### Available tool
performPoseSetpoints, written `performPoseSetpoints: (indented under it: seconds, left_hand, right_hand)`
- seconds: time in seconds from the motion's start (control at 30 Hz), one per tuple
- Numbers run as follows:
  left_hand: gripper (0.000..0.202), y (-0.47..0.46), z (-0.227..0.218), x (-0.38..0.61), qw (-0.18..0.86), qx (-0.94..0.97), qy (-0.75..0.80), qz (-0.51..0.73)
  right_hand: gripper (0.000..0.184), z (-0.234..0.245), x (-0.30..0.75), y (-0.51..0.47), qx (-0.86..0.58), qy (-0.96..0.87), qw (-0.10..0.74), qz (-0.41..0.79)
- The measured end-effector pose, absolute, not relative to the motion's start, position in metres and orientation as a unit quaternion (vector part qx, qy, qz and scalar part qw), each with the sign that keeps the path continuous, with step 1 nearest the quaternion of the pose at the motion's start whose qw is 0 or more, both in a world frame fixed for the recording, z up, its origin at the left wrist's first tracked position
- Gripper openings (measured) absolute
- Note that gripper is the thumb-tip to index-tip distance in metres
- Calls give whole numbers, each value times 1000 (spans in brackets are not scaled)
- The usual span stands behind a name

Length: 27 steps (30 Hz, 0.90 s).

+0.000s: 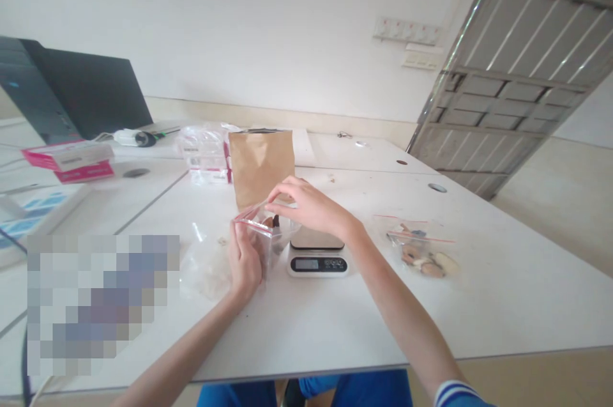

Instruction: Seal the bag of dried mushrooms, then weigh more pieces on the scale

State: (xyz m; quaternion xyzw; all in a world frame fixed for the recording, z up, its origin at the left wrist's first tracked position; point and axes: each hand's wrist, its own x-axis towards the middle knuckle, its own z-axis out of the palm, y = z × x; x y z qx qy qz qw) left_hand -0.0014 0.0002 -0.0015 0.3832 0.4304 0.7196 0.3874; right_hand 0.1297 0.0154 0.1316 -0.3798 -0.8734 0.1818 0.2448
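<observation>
My left hand [246,260] is wrapped round the left side of a clear zip bag [269,260] with a red seal strip, keeping it upright beside the scale. Dark brown and orange-brown pieces [272,222] show at the bag's mouth. From the right, my right hand [306,202] reaches over the scale, thumb and fingertips pinched at the far edge of the mouth. Under that hand is a white kitchen scale [318,265] with a lit display; its digits are too small to read. A brown paper pouch [261,164] stands open just behind the bag.
Right of the scale lies a zip bag of dried slices [426,257]. Crumpled clear plastic [205,269] is at the left. Farther back are pink-and-white boxes [71,158], plastic-wrapped packs [205,154] and a black computer tower [90,87]. A blurred patch covers the left front.
</observation>
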Motion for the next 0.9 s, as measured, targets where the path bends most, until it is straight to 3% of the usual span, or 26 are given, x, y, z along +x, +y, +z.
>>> performPoseSetpoints:
  seconds: [0.23, 0.33, 0.5, 0.63, 0.7, 0.8, 0.9]
  left_hand:
    - [50, -9, 11, -2, 432, 345, 411, 725]
    - [56, -25, 20, 6, 447, 333, 416, 718]
    - [59, -63, 23, 38, 403, 353, 462, 707]
    - [61, -86, 17, 59, 406, 368, 460, 699]
    - [56, -92, 14, 60, 361, 386, 475, 704]
    - [51, -93, 10, 52, 284, 401, 509, 707]
    - [44, -86, 4, 41, 316, 393, 509, 698]
  right_hand:
    - [33, 144, 154, -37, -448, -829, 276, 190]
    - [37, 120, 158, -67, -514, -778, 286, 219]
    - [58, 65, 142, -97, -523, -677, 415, 309]
    - [37, 44, 133, -103, -498, -595, 520, 358]
    - [27, 40, 137, -104, -494, -565, 552, 362]
    - [26, 35, 149, -104, -497, -534, 583, 358]
    - [31, 26, 161, -103, -500, -489, 605, 382]
